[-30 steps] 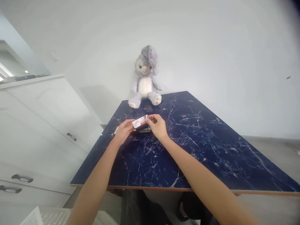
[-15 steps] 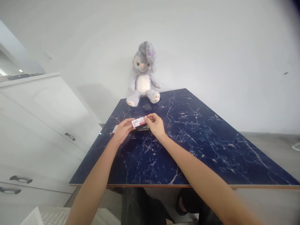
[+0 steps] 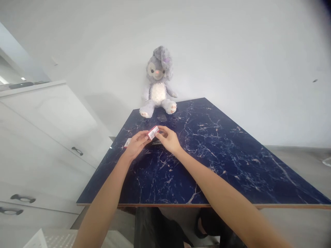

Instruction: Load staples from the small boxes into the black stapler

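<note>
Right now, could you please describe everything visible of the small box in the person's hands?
The small box, apparently cardboard, shows a white printed face and red edging; the print is unreadable. It slants up rightward in view between the left grip and right grip, both touching it, over the dark blue table.

pale wall (image 3: 232, 62), white cabinet (image 3: 38, 137) alongside

The print on the box (image 3: 153, 133) is too small to read; the left fingers (image 3: 142, 133) and right fingers (image 3: 160, 136) cover its ends. A black thing (image 3: 156, 142) behind them is mostly hidden, its shape unclear. The left fingers partly hide a packet (image 3: 127, 142). The bottom edge crops both forearms (image 3: 219, 186); the left edge crops the lowest handle (image 3: 11, 211); the right edge crops a pale, blurred thing (image 3: 327, 162).
</note>
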Demonstrator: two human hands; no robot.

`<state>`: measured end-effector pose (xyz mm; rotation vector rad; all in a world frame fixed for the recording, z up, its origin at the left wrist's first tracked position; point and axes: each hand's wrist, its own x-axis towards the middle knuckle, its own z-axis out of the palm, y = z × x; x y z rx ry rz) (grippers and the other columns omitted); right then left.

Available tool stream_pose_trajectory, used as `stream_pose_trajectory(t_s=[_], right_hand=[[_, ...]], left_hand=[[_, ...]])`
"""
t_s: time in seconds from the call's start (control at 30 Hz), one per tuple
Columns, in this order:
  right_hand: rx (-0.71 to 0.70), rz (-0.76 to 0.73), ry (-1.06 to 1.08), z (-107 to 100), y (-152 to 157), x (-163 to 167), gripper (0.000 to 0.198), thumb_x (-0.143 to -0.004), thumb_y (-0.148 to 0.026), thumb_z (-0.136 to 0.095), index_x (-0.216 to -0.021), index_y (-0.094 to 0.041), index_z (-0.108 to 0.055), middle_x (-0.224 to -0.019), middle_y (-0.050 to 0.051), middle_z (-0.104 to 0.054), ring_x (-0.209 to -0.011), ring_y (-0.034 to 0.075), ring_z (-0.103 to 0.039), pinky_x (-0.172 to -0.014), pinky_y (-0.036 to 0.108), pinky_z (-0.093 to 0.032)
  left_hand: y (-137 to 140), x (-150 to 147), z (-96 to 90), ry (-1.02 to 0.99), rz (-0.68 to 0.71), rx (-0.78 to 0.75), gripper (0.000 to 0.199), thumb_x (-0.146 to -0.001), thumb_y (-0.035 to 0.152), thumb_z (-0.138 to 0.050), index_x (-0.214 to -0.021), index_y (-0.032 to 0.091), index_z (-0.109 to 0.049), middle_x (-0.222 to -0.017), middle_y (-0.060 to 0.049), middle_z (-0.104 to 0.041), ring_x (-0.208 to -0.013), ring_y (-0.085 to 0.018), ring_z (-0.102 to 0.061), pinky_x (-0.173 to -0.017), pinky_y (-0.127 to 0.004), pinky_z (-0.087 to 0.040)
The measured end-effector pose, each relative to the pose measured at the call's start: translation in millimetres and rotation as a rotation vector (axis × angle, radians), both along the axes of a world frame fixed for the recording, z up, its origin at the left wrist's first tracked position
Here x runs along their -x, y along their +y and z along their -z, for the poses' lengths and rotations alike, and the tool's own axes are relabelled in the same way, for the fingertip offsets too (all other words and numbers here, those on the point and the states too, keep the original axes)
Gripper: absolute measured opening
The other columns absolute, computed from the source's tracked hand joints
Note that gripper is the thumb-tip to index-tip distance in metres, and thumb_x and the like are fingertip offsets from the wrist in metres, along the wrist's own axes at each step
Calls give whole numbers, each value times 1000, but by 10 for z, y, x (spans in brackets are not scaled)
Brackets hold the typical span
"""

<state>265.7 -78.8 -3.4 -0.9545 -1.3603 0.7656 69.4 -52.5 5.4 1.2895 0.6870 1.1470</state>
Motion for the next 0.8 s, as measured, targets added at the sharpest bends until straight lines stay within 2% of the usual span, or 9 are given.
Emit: stream_pose_trajectory(t_s=[0.13,0.27,0.37,0.47,0.57,0.63,0.73,0.8], right_hand=[[-52,2,-99,-27,-37,-6,43,-85,-34,-66,-127,-26,-64,-118,4,-72,-86,16,-69,-83,30,-54],[-140,32,-282,-44,-40,-41,42,-89,-38,-62,-128,-25,-66,-118,6,-68,-79,16,-64,-83,31,-53],[-199,40,-419,-29,-39,-75,38,-94,-39,-56,-128,-26,-65,-123,6,-65,-79,16,-64,-85,31,-52],[-145,225,-528,3,-16,-146,34,-100,-40,-45,-121,-24,-67,-119,9,-66,-91,21,-66,-90,33,-49],[94,457,-625,25,34,-257,46,-104,-45,-30,-113,-18,-66,-109,17,-69,-97,29,-67,-89,40,-47],[275,502,-719,28,62,-316,56,-104,-51,-24,-112,-12,-64,-99,22,-70,-94,35,-69,-86,45,-46],[415,469,-844,22,71,-327,66,-102,-59,-20,-120,-7,-56,-94,25,-70,-95,38,-69,-86,47,-46],[417,416,-906,22,60,-294,68,-102,-60,-17,-125,-6,-52,-97,25,-71,-97,37,-69,-86,46,-47]], left_hand=[[-77,-52,-50,-21,77,15,37,-79,28,-79,-115,24,-70,-126,-8,-67,-117,-25,-62,-102,-44,-51],[-69,-55,-120,-115,76,86,37,-86,35,-71,-121,24,-67,-126,-9,-67,-116,-26,-64,-99,-43,-53],[38,39,-121,-140,-52,177,37,-86,38,-68,-119,21,-66,-122,-11,-69,-103,-24,-68,-90,-37,-55],[198,213,-50,-78,-267,185,37,-85,44,-64,-112,17,-67,-107,-13,-73,-85,-22,-70,-75,-35,-55],[313,373,49,261,-523,36,33,-85,48,-60,-96,19,-70,-83,-9,-74,-70,-21,-67,-69,-33,-51],[329,417,92,531,-609,-135,22,-82,41,-65,-87,22,-72,-79,-7,-74,-80,-24,-68,-78,-33,-49],[280,390,86,859,-609,-357,21,-83,33,-63,-96,22,-75,-98,-9,-76,-110,-30,-63,-99,-39,-43],[228,358,44,1050,-472,-446,32,-84,28,-58,-112,22,-73,-116,-8,-74,-121,-29,-57,-108,-41,-38]])
